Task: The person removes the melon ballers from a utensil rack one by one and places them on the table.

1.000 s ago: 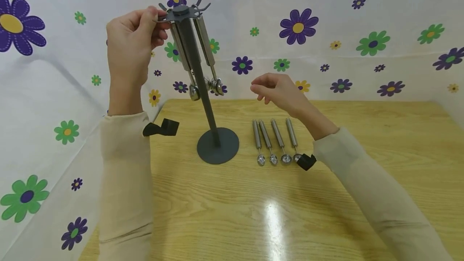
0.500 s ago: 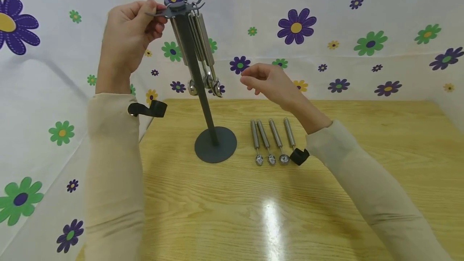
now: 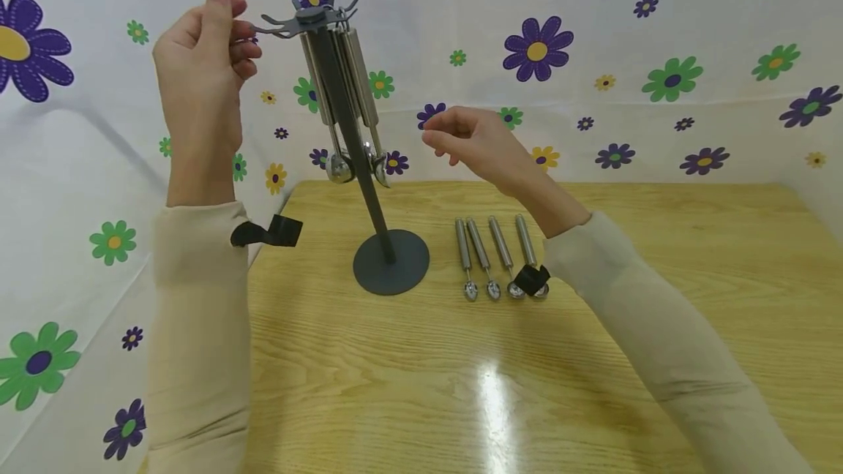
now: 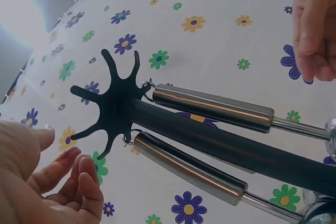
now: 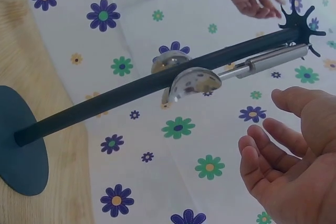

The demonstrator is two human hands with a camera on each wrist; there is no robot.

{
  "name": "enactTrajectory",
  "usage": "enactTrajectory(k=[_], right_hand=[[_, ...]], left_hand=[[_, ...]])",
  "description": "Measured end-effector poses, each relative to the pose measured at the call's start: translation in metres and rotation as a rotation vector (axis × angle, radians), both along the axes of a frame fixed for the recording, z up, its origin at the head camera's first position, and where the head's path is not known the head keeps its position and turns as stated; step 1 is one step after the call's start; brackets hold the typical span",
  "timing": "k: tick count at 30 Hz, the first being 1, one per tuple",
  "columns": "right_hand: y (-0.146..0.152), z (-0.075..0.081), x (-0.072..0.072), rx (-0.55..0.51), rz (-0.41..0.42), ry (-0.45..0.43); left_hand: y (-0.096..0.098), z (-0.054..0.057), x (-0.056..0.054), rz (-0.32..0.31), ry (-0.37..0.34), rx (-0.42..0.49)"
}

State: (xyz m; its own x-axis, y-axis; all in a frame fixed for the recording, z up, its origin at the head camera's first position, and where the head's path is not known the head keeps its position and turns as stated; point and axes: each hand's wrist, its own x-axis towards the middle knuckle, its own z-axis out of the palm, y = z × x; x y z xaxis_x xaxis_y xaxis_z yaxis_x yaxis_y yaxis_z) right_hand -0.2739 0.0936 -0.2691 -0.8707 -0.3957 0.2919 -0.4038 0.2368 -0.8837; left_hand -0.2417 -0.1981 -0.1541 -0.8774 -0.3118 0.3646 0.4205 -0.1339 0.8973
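A dark grey rack (image 3: 373, 203) has a round base and a ring of curved hooks (image 4: 116, 103) on top. From the hooks hang several steel utensils (image 4: 210, 109) with thick handles and rounded bowls (image 5: 195, 83). My left hand (image 3: 200, 57) is up at the ring's left side, fingertips right by one hook's tip. In the left wrist view, thumb and fingers are spread apart with nothing between them. My right hand (image 3: 484, 148) hovers right of the hanging bowls, loosely curled around nothing. The right wrist view shows its fingers (image 5: 278, 145) below the rack.
On the wooden table (image 3: 369, 364), several more steel utensils (image 3: 502, 241) lie in a row right of the rack's base (image 3: 391, 280), handles pointing away. A flowered cloth (image 3: 612, 42) hangs behind and along the left side.
My left hand has let go of the ring and moved left. The ring has turned, and the hanging utensils have shifted with it. My right hand has drifted a little left and up.
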Motion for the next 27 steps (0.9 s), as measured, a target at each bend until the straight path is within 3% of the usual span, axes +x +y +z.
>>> enactTrajectory(k=[4, 8, 15, 20, 23, 27], right_hand=[[-0.007, 0.005, -0.005, -0.049, 0.001, 0.009], [-0.019, 0.012, -0.007, -0.11, 0.0, 0.021], [-0.046, 0.023, -0.014, -0.195, 0.044, 0.047], [-0.06, 0.026, -0.017, -0.226, 0.108, 0.081], [-0.064, 0.025, -0.016, -0.236, 0.118, 0.08], [-0.064, 0.026, -0.013, -0.26, 0.106, 0.078]], left_hand=[[0.005, -0.004, 0.009, 0.019, 0.027, -0.127], [0.011, -0.01, 0.006, 0.027, 0.068, -0.181], [0.013, -0.015, -0.004, -0.029, 0.122, -0.105], [0.017, -0.016, -0.005, -0.055, 0.141, -0.062], [0.022, -0.016, -0.002, -0.027, 0.156, -0.088], [0.03, -0.017, 0.0, 0.055, 0.183, -0.16]])
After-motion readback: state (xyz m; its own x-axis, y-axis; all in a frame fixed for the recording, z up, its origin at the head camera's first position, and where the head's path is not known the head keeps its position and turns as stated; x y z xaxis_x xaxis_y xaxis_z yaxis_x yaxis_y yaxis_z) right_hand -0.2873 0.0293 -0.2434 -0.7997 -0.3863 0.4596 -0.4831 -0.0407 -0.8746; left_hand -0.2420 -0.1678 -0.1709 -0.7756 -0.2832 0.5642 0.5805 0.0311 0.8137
